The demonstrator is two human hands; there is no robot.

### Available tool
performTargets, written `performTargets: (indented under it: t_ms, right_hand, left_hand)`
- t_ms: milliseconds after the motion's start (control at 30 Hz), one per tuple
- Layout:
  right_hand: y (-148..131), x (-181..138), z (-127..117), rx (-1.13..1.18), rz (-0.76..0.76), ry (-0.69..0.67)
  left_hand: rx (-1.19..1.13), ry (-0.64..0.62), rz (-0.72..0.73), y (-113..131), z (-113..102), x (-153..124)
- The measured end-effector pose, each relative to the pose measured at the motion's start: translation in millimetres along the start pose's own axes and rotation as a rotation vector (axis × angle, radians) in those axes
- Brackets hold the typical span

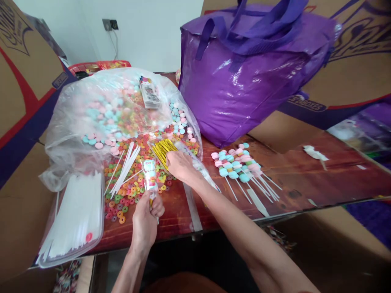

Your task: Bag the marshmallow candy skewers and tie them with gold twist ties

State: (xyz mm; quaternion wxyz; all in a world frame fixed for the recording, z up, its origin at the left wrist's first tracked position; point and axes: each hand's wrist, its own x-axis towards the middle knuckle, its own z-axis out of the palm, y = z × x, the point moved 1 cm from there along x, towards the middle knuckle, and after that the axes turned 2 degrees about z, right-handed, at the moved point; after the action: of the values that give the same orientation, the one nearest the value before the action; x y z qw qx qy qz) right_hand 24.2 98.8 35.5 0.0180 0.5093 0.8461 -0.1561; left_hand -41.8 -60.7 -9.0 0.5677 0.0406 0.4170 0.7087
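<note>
My left hand is closed around the stick end of a candy lollipop in a printed clear wrapper, held upright above the table. A bit of gold shows at the neck of the wrapper, by my fingers. At the bundle of gold twist ties, my right hand has its fingers bent and pinched at the bundle's right edge; the fingertips are partly hidden. Loose white sticks lie left of the wrapped lollipop, on scattered ring candies. Unwrapped candy lollipops lie in a group to the right.
A clear plastic bag spills pink and blue candies at the back left. White sticks fill a clear tray at the front left edge. A large purple bag stands behind, between cardboard boxes. Crumpled white wrapping lies far right.
</note>
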Motion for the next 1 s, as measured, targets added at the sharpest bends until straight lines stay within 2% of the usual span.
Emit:
performTargets:
  t_ms: [100, 267, 400, 467, 567, 633, 700, 767, 867, 1000]
  right_hand:
    - [3, -3, 0, -0.001, -0.005, 0.009]
    - [9, -8, -3, -0.001, -0.004, 0.046]
    - [17, -12, -4, 0.069, 0.003, 0.186]
    - [24, -19, -4, 0.194, 0.009, 0.316]
    - [34, -43, 2, 0.582, -0.07, 0.43]
    - [36, -66, 12, 0.885, -0.153, 0.352]
    - [35, -88, 25, 1.074, -0.17, 0.227]
    - [31, -107, 39, 1.176, -0.125, 0.195]
    - [28, -122, 55, 1.292, -0.018, 0.239]
    - [34, -129, 62, 1.35, 0.069, 0.312]
  left_hand:
    - [-0.035, -0.022, -0.036, 1, 1, 1]
    - [0.018, -0.032, 0.03, -2, 2, 4]
    - [0.034, -0.022, 0.101, -7, 2, 5]
    - [0.026, -0.016, 0.141, -8, 1, 6]
    - [0.033, -0.023, 0.163, -7, 0, 9]
    - [0.061, -0.037, 0.151, -8, 3, 9]
    - [0.1, -0.048, 0.127, -13, 8, 7]
    - [0.155, -0.043, 0.109, -20, 15, 3]
    - [0.257, -0.009, 0.13, -32, 24, -3]
    - [0.307, -0.085, 0.171, -44, 29, -8]
